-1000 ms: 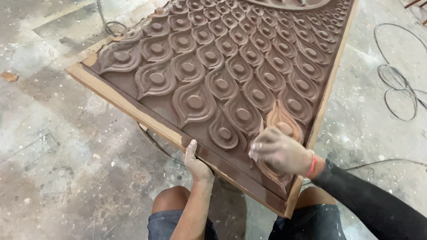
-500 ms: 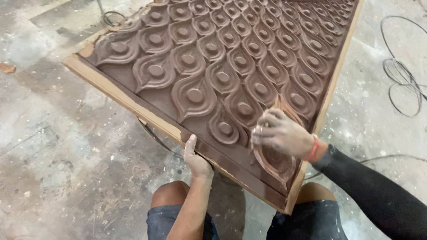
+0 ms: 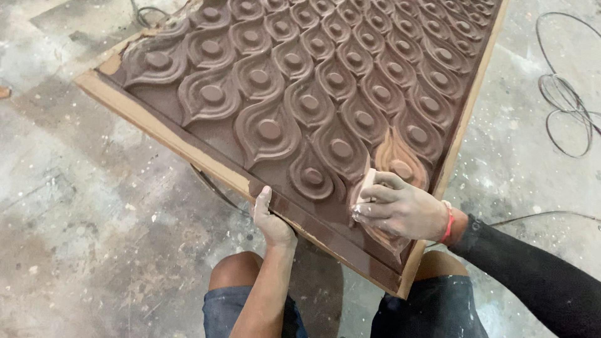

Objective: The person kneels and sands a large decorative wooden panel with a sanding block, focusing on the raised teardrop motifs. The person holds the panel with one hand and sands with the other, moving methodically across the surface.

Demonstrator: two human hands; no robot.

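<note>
A large brown panel (image 3: 300, 94) carved with rows of scale-like leaf shapes lies tilted over my knees. My left hand (image 3: 271, 219) grips its near framed edge, thumb on top. Dusty with brown powder, my right hand (image 3: 397, 205) presses a small folded piece of sandpaper (image 3: 365, 186) against a carved leaf near the panel's near corner. One leaf (image 3: 397, 164) just above that hand looks lighter and more orange than the others. A red band sits on my right wrist, above a black sleeve.
Stained concrete floor (image 3: 94, 238) surrounds the panel. Thin wire coils (image 3: 566, 106) lie on the floor at the right, and a cable (image 3: 544, 216) runs behind my right arm. My bare knees and dark shorts are under the panel's near corner.
My right hand has slid back and forth over the carved leaf near the corner, ending lower with the sandpaper's edge showing. The view has shifted slightly; the left hand keeps its grip.
</note>
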